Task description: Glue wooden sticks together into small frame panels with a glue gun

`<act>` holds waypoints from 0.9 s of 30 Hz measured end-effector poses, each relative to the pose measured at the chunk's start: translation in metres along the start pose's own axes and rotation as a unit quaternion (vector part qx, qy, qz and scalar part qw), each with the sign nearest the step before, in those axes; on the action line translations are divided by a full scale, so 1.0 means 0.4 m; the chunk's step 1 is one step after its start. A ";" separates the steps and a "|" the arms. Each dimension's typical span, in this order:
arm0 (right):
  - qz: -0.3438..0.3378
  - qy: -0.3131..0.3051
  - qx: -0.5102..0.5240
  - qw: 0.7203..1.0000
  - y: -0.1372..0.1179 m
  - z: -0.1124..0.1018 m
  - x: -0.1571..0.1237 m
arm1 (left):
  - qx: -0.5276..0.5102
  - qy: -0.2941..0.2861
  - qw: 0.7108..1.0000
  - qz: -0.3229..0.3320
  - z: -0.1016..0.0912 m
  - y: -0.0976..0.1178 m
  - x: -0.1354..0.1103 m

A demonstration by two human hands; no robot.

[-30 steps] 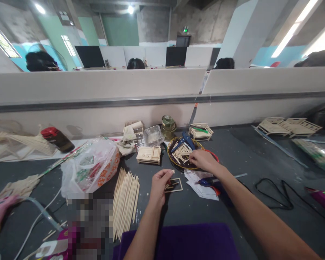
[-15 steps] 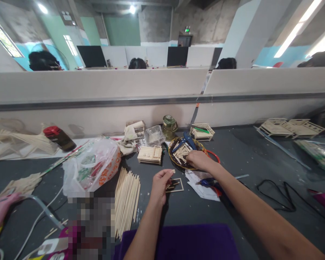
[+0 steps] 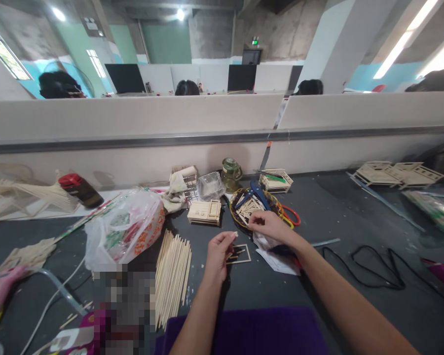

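My left hand (image 3: 217, 251) is closed in a pinch on a small pale wooden piece (image 3: 236, 234), held just above the table. Below its fingers lies a thin rectangular stick frame (image 3: 248, 253) with short sticks near it, partly hidden by the hand. My right hand (image 3: 269, 227) is at the near rim of a round basket (image 3: 283, 213), thumb and fingers pressed together; what is between them is too small to make out. Short cut sticks (image 3: 248, 206) fill the basket, with a blue-handled tool (image 3: 258, 191) lying across them.
Long wooden sticks (image 3: 173, 276) lie in a bundle left of my arm, beside a plastic bag (image 3: 128, 229). Small stick models (image 3: 204, 212) and a green jar (image 3: 231, 175) stand behind. A black cable (image 3: 377, 281) curls at right. A purple pad (image 3: 270, 330) is in front.
My right hand has drawn back out of the cut sticks, slightly left and toward me, to the basket's near edge. The left hand has stayed almost still with its wooden piece.
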State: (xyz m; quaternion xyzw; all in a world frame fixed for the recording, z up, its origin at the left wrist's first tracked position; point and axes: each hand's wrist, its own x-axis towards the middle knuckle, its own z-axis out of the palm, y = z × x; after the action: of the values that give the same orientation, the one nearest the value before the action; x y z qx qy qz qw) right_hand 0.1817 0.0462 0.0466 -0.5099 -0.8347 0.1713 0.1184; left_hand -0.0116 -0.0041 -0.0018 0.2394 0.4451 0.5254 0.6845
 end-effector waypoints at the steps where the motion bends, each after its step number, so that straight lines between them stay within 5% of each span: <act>1: 0.008 0.014 0.088 0.996 -0.019 0.009 -0.009 | 0.005 0.001 1.000 0.000 0.001 0.001 0.000; 4: 0.037 0.030 0.281 0.958 -0.068 0.030 -0.028 | 0.013 -0.006 1.000 0.008 0.003 0.003 -0.003; 6: 0.040 0.024 0.321 0.946 -0.089 0.034 -0.034 | 0.020 -0.012 0.999 0.024 0.004 0.004 -0.004; 27: 0.062 -0.007 0.334 0.941 -0.105 -0.007 -0.035 | 0.109 -0.042 0.990 0.079 0.008 0.012 -0.016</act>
State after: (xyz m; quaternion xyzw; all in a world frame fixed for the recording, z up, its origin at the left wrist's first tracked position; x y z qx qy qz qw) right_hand 0.1551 0.0165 0.0659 -0.4908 -0.6969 0.4508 0.2649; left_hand -0.0116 -0.0081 0.0060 0.3685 0.4502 0.5158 0.6288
